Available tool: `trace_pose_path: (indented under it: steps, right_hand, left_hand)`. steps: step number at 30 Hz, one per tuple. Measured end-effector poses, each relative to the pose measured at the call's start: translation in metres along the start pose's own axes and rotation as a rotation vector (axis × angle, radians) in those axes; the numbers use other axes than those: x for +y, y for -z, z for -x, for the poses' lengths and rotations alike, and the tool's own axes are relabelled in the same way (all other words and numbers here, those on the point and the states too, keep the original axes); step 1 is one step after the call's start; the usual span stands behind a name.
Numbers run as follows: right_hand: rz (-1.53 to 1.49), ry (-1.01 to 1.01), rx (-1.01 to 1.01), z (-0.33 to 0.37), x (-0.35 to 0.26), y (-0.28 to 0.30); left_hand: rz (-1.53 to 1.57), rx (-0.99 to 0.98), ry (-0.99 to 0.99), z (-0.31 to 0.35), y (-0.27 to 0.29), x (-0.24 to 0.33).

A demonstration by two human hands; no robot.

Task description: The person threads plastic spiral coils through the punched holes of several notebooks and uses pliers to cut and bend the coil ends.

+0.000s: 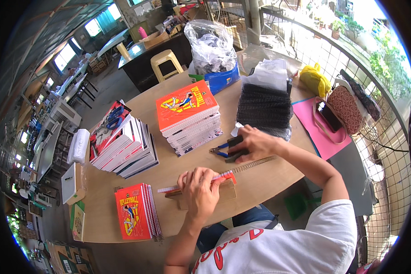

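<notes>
My left hand (200, 189) is closed around a thin book with a red cover (233, 177), held spine up at a small wooden stand (228, 192). From the book's right end a metal spiral coil (255, 164) stretches out along the table. My right hand (255, 142) is curled over a dark, block-like object (238, 146) whose kind I cannot make out. Beside its fingertips lie pliers with blue handles (221, 150). Just beyond is a pile of black ridged strips, apparently spiral coils (264, 107), with white paper (270, 73) on top.
A tall stack of orange-covered books (187, 107) stands mid-table. Left of it lean more books (123, 146) with blue scissors (116, 118) on top. Spiral-bound books (133, 212) lie at the near left. A pink folder (322, 132), patterned bag (346, 109) and yellow bundle (315, 80) sit right.
</notes>
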State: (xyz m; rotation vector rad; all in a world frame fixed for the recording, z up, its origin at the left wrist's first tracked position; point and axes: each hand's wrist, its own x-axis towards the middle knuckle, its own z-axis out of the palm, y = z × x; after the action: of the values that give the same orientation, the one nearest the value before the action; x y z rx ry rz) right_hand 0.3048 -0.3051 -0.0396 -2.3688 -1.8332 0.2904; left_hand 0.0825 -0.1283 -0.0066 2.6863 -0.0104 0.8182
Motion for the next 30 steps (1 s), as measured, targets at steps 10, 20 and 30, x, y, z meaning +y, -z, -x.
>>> trace_pose_path:
  steps: [10, 20, 30]
  right_hand:
    - [-0.945, 0.073, -0.116, -0.022, -0.001, 0.033]
    - [-0.652, 0.056, -0.335, -0.041, -0.017, 0.029]
    - [-0.855, 0.002, -0.128, -0.033, 0.002, 0.026]
  left_hand:
    - [0.078, -0.020, 0.072, 0.007, -0.002, -0.007]
    - [0.281, -0.020, 0.105, 0.008, 0.001, -0.011]
    - [0.209, 0.029, 0.027, 0.004, 0.010, -0.007]
